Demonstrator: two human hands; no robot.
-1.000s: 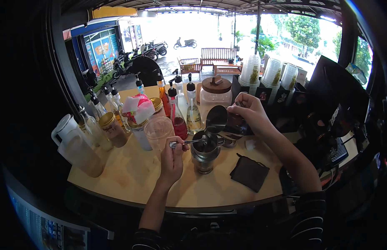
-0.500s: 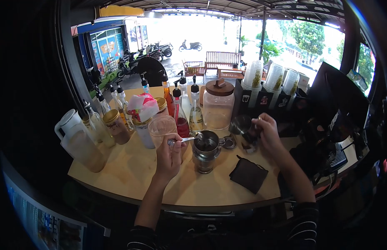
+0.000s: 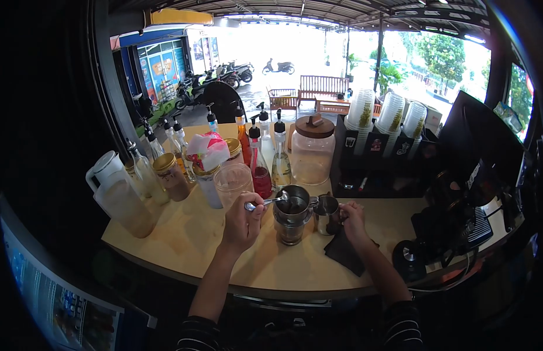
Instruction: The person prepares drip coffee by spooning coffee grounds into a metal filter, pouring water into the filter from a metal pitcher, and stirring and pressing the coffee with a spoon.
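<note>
My left hand (image 3: 243,225) is closed around a metal spoon (image 3: 265,203). The spoon's bowl end dips into a metal drip coffee filter (image 3: 292,206) with dark contents. This filter sits on top of a cup (image 3: 290,233) on the counter. To its right, my right hand (image 3: 354,221) grips the handle of a small metal pitcher (image 3: 328,215), upright and close beside the filter. Whether the pitcher rests on the counter or hovers just above it, I cannot tell. A dark folded cloth (image 3: 345,254) lies partly under my right wrist.
Left stand a white-lidded jug (image 3: 122,199), gold-lidded jars (image 3: 171,178) and several pump bottles (image 3: 259,175). A clear plastic cup (image 3: 233,182) is behind my left hand. Further back are a wooden-lidded jar (image 3: 312,155) and stacked cups (image 3: 360,111). A dark monitor (image 3: 485,140) stands right.
My right hand has brought the metal pitcher down and left, from the right side to beside the filter. The left hand still holds the spoon in the filter. The whole view has shifted slightly.
</note>
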